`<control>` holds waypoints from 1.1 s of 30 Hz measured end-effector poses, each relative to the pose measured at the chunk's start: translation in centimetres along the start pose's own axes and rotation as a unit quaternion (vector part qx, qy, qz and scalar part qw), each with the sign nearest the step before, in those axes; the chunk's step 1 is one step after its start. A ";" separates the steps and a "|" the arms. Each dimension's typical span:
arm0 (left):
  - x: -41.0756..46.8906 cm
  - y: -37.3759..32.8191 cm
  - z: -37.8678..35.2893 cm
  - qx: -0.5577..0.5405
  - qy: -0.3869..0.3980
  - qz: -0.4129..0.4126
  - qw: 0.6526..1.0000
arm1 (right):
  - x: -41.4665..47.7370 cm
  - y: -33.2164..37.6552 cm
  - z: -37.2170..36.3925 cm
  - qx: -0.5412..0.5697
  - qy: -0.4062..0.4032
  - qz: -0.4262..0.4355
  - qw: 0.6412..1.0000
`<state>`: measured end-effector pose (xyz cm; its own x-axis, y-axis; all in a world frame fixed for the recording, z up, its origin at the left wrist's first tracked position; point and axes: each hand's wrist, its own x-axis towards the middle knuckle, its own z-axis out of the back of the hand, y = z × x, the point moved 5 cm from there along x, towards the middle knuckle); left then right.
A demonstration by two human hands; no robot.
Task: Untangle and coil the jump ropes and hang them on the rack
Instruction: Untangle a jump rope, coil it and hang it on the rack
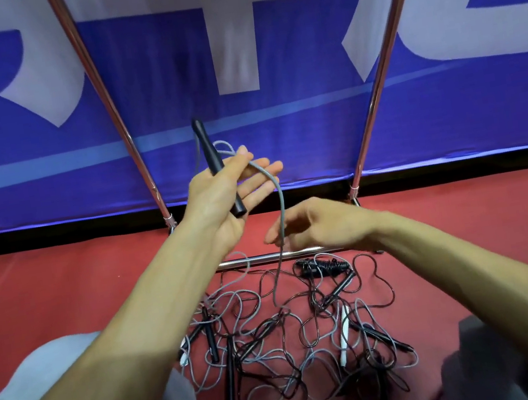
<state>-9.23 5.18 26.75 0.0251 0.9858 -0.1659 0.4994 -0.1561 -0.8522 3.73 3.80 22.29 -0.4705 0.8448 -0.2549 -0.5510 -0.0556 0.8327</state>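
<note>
left hand (217, 195) is gripping a black handle (208, 148); its grey cord (280, 197) is trailing past the right hand (325, 224) (blurred, grip cannot be told) into the tangled ropes (277, 336) below both hands. hauling upward is likely risking tighter knots.

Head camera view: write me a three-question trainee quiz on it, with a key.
1. True or false: the tangled pile of grey and black jump ropes hangs on the chrome metal rack.
2. The person's left grip holds: A) a white handle; B) a slim black rope handle; C) a rack pole.
3. Fill in: the grey cord from that handle drops past the right grip towards the ____ floor.
Key: 1 false, it lies on the floor; 2 B; 3 red.
</note>
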 end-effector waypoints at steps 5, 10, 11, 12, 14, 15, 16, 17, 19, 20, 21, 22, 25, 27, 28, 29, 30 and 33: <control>0.0 -0.5 0.1 -0.044 0.014 -0.001 0.999 | 1.2 -1.3 -1.6 -0.244 -0.044 0.016 0.969; 0.4 -0.3 1.0 0.112 -0.018 -0.037 0.993 | 0.7 -0.2 0.5 0.000 -0.125 -0.002 0.992; 0.5 -0.1 1.1 0.160 -0.021 -0.036 0.986 | 0.4 0.2 1.4 0.071 -0.148 0.004 0.986; 0.6 0.3 1.1 0.206 -0.016 -0.029 0.978 | 0.1 0.7 2.3 0.122 -0.175 0.018 0.977; 0.5 1.3 0.9 0.282 0.006 -0.005 0.959 | -0.6 1.3 4.3 0.206 -0.235 0.050 0.948; 0.4 1.9 0.6 0.315 0.024 0.009 0.949 | -1.0 1.5 5.2 0.239 -0.264 0.061 0.932; 0.4 2.5 0.3 0.344 0.046 0.023 0.937 | -1.3 1.6 6.0 0.265 -0.287 0.066 0.918; 0.2 3.1 0.0 0.367 0.075 0.038 0.926 | -1.6 1.7 6.8 0.289 -0.305 0.067 0.905; -0.6 4.2 -0.8 0.391 0.148 0.068 0.906 | -2.2 1.5 8.0 0.334 -0.328 0.063 0.882; -0.9 4.5 -1.1 0.398 0.180 0.074 0.897 | -2.3 1.2 8.3 0.355 -0.334 0.058 0.871; -1.1 4.8 -1.4 0.399 0.202 0.073 0.891 | -2.5 1.0 8.6 0.376 -0.336 0.050 0.862; -1.3 5.1 -1.7 0.396 0.210 0.071 0.891 | -2.7 0.7 8.8 0.398 -0.336 0.040 0.852; -1.2 5.1 -1.4 0.373 0.165 0.056 0.912 | -2.7 0.4 8.7 0.458 -0.314 0.020 0.831; -1.0 4.8 -1.2 0.351 0.122 0.031 0.928 | -2.7 0.3 8.5 0.470 -0.296 0.015 0.831; -0.9 4.6 -1.2 0.329 0.106 0.020 0.938 | -2.6 0.2 8.3 0.468 -0.288 0.011 0.835; -0.9 4.3 -1.1 0.301 0.093 0.013 0.949 | -2.5 0.2 8.2 0.465 -0.279 0.007 0.840; -0.8 4.0 -1.2 0.276 0.084 0.007 0.957 | -2.5 0.1 7.9 0.459 -0.270 -0.001 0.846; -0.8 3.0 -1.4 0.212 0.063 -0.009 0.975 | -2.2 0.1 6.8 0.394 -0.231 -0.032 0.889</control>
<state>-6.58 3.99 25.04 0.1401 0.9841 -0.1096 0.0980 -0.1239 -0.9874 9.39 5.57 26.32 -0.0229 0.9714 -0.2362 0.1728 0.2365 0.9561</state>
